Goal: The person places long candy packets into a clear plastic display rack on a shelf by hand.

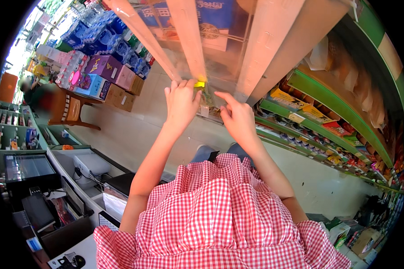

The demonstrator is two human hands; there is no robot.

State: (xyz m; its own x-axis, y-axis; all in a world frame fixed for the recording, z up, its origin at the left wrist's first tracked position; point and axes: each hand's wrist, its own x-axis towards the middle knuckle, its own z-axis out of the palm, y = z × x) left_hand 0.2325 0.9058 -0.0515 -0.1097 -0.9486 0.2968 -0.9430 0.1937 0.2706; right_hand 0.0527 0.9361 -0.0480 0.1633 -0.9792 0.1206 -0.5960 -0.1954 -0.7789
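Before me rises a transparent panel, possibly a display case [222, 67], with pale orange vertical strips [188, 40] running up it. My left hand [183, 102] is at the lower end of one strip, its fingertips at a small bright yellow tag [199, 84]; whether they pinch it cannot be told. To the right, my right hand [237, 112] points its index finger towards the panel, the other fingers curled, nothing visible in it. A small white label [204, 111] sits low between both hands. Behind the panel shows a blue printed carton [215, 16].
Green-edged shelves [309, 121] of packaged goods curve along the right. Cartons [102, 69] and bottle packs stand at upper left, near a wooden chair [72, 109] and a person [42, 97]. A counter with a monitor [28, 166] and a white device [91, 166] lies on the left.
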